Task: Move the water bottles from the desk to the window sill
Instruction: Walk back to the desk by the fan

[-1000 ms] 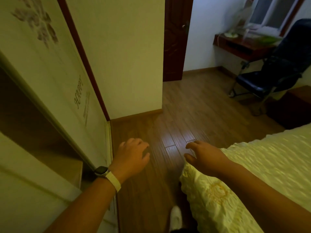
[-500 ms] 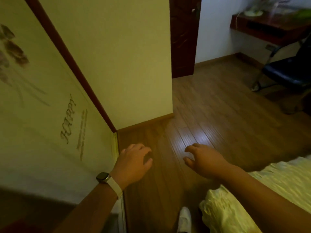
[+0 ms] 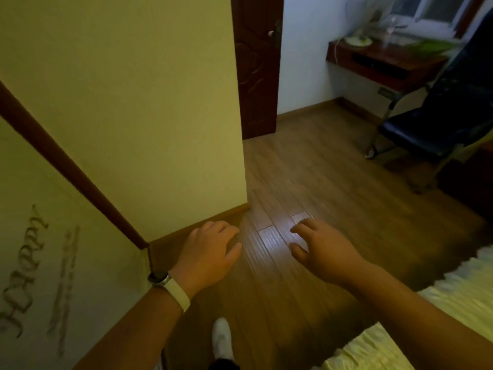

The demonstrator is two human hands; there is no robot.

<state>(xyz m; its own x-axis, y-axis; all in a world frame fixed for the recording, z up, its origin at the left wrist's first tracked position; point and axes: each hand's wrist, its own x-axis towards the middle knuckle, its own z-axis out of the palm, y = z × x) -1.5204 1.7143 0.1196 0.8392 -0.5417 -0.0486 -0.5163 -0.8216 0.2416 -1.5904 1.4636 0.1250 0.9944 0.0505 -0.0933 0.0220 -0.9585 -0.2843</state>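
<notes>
My left hand [image 3: 208, 252], with a watch on its wrist, and my right hand [image 3: 322, 252] are held out low over the wooden floor, both empty with fingers loosely apart. Far off at the top right is a dark red desk [image 3: 378, 62] under a window sill [image 3: 426, 25]. Something pale and upright, blurred, stands on the desk; I cannot tell whether it is a bottle. A white round object [image 3: 357, 40] and something green [image 3: 432, 45] also lie on the desk.
A yellow wall corner [image 3: 240, 156] juts out on my left, with a dark wooden door [image 3: 256, 65] behind it. A dark chair [image 3: 440, 121] stands before the desk. A bed with a pale yellow cover [image 3: 400, 329] is at my lower right. My white shoe [image 3: 221, 337] is on the floor.
The view has moved forward past the wardrobe door on the left and lifted, showing the desk and window again. The bed has slid lower right. Both hands stay empty and held out.
</notes>
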